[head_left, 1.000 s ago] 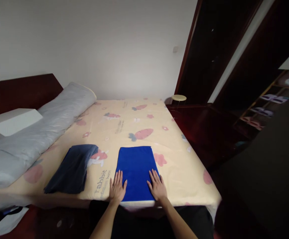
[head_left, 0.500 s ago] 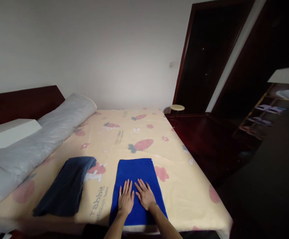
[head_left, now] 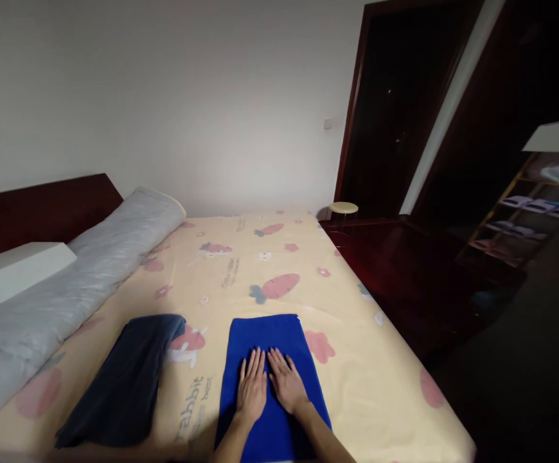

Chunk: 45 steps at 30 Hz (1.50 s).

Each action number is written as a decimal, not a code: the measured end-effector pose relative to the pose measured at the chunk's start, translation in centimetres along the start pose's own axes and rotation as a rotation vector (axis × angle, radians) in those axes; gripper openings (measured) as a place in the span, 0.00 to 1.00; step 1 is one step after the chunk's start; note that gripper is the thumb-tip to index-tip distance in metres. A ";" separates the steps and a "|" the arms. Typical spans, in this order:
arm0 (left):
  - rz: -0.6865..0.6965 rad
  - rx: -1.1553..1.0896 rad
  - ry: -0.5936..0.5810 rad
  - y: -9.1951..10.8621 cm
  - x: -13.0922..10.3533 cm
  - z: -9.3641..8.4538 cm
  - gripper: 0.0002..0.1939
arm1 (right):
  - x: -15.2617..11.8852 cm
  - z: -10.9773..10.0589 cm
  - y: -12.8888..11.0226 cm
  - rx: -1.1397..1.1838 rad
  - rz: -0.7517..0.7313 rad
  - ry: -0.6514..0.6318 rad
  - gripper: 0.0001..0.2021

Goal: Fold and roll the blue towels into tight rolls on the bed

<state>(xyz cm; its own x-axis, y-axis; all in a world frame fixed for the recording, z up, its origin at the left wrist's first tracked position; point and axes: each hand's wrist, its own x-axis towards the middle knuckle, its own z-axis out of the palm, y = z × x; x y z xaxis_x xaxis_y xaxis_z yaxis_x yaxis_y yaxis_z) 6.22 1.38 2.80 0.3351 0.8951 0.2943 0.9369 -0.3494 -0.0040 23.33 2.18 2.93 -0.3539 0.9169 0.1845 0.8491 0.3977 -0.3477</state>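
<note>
A flat, bright blue cloth lies on the bed close to me, its long sides pointing away. My left hand rests palm down on its middle, fingers stretched out. Beside it, my right hand lies flat on the same cloth, a narrow strip of blue between the two. Both hands press on the surface and grasp nothing. To the left is a dark navy folded garment, apart from both hands.
The bed has a cream sheet with carrot and rabbit prints. A grey rolled bedding piece and a white box lie near the headboard. Beyond stand a round stool and a shoe rack.
My hands have come slightly closer together on the blue cloth, still flat. The view has tilted and shifted a little, so the bed's things appear lower.
</note>
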 end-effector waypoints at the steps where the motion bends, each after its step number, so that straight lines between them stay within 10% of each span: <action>1: 0.012 -0.011 -0.018 0.0 0.8 0.1 0.29 | 0.7 -0.2 -0.2 0.021 -0.028 -0.045 0.26; 11: -0.179 0.018 -0.153 -6.2 -0.6 0.5 0.27 | -1.1 -0.8 8.4 -0.093 0.156 0.090 0.30; 22: -0.003 0.024 -0.061 -2.8 4.7 3.5 0.32 | 4.6 0.2 0.9 0.010 -0.179 -0.034 0.27; 29: 0.009 -0.005 -0.113 -6.6 9.3 4.8 0.28 | 7.8 -0.6 4.5 0.051 -0.199 -0.086 0.27; 39: -0.307 0.054 -0.055 -8.9 8.7 4.5 0.31 | 8.3 0.3 9.7 -0.093 0.341 0.073 0.33; 45: -0.331 0.029 -0.258 -9.3 9.7 2.4 0.31 | 8.6 -0.5 9.2 -0.116 0.422 0.033 0.33</action>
<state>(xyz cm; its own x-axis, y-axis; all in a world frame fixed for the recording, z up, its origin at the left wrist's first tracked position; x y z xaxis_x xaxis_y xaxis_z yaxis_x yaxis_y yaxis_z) 0.96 13.95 3.43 0.0254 0.9991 0.0348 0.9994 -0.0262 0.0228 28.28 13.66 1.80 0.0448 0.9960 0.0778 0.9556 -0.0200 -0.2938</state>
